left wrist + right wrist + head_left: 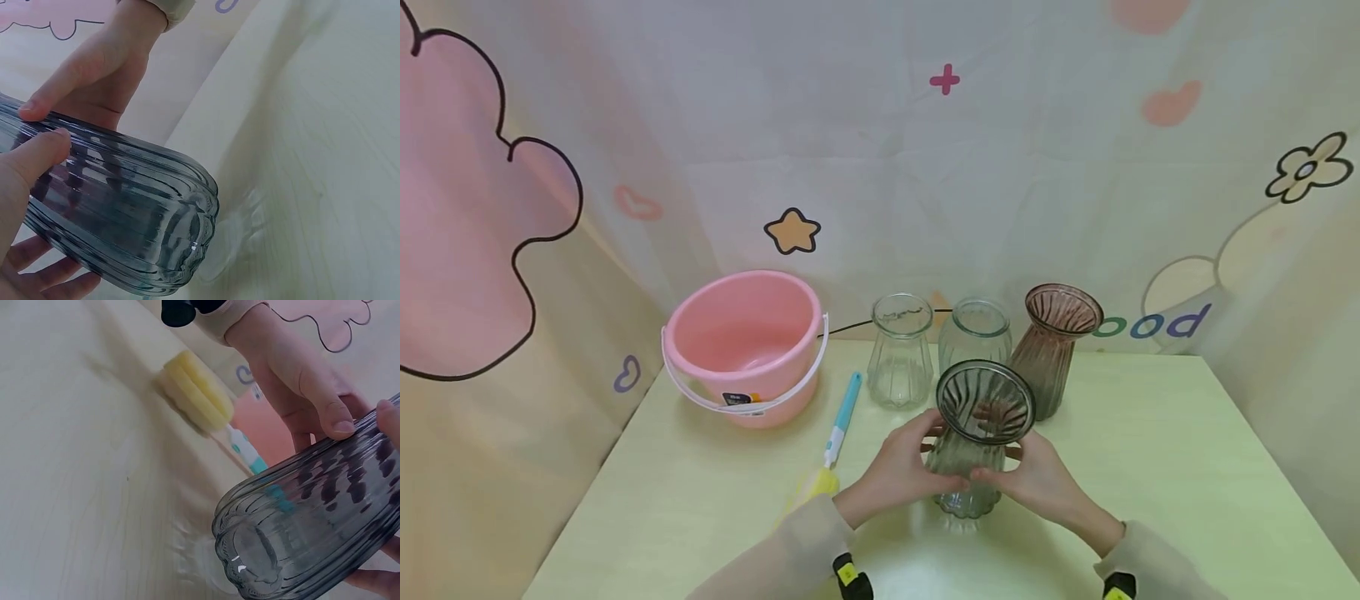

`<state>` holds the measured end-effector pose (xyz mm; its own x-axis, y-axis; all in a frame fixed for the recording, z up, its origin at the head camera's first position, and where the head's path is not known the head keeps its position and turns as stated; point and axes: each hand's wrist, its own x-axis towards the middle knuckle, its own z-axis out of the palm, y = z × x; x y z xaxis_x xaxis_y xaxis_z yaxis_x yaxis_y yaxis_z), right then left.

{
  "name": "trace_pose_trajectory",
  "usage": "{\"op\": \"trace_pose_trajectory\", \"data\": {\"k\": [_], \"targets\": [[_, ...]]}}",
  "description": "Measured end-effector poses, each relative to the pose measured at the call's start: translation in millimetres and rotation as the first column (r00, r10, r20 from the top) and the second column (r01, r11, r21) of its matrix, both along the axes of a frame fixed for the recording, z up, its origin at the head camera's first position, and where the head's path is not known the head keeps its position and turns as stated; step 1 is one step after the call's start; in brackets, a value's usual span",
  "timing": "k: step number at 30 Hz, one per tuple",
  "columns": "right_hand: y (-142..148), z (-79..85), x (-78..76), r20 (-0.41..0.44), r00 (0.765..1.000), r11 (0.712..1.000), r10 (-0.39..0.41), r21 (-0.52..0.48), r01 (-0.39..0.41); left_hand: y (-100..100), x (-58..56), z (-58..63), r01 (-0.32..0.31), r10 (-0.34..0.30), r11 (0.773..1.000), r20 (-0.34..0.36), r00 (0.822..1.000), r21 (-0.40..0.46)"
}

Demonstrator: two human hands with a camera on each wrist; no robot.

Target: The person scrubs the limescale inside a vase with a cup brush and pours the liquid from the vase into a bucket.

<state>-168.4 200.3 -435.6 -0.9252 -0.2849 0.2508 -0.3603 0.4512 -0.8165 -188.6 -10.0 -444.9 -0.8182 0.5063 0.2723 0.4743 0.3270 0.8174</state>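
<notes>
Both hands hold a smoky grey ribbed glass vase (968,465) with a flared rim, its mouth tilted toward me. The left hand (901,460) grips its left side and the right hand (1043,477) its right side. Their thumbs lie on the near face, tips close together, while the other fingers curl round the sides and partly show through the glass. In the left wrist view the vase's scalloped base (190,240) is close over the table. From the right wrist, the clear glass body (306,519) also shows fingers behind it.
A pink bucket (760,396) with a white handle stands at the back left. Beside it lies a sponge brush (844,410) with a blue handle and yellow head. Behind the held vase stand two clear glass vases (900,371) (976,333) and a reddish-brown vase (1048,367).
</notes>
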Motion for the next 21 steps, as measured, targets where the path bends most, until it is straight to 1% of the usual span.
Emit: {"op": "trace_pose_trajectory", "data": {"k": [5, 8, 12, 14, 17, 21], "targets": [[-26, -1.0, -8.8, 0.000, 0.997, 0.997, 0.075, -0.008, -0.075, -27, 2.5, -0.3, -0.050, 0.050, 0.999, -0.010, 0.999, -0.001], [-36, -1.9, -12.6, 0.013, 0.996, 0.996, 0.090, 0.002, -0.090, -37, 2.3, -2.8, -0.059, 0.059, 0.998, 0.002, 0.998, 0.006], [-44, -2.5, -16.9, 0.021, 0.995, 0.995, 0.099, 0.026, -0.099, -45, 1.1, -5.8, -0.068, 0.067, 0.998, 0.018, 0.998, 0.015], [-46, -2.8, -18.9, 0.023, 0.994, 0.994, 0.103, 0.035, -0.103, -47, -0.3, -7.1, -0.073, 0.073, 0.997, 0.013, 0.997, 0.013], [-48, -3.8, -21.7, 0.029, 0.994, 0.993, 0.108, 0.040, -0.109, -49, -2.8, -8.6, -0.076, 0.076, 0.997, 0.006, 0.997, 0.007], [-49, -4.3, -24.0, 0.046, 0.992, 0.992, 0.117, 0.033, -0.119, -50, -5.9, -9.6, -0.076, 0.076, 0.997, 0.016, 0.997, -0.001]]}}
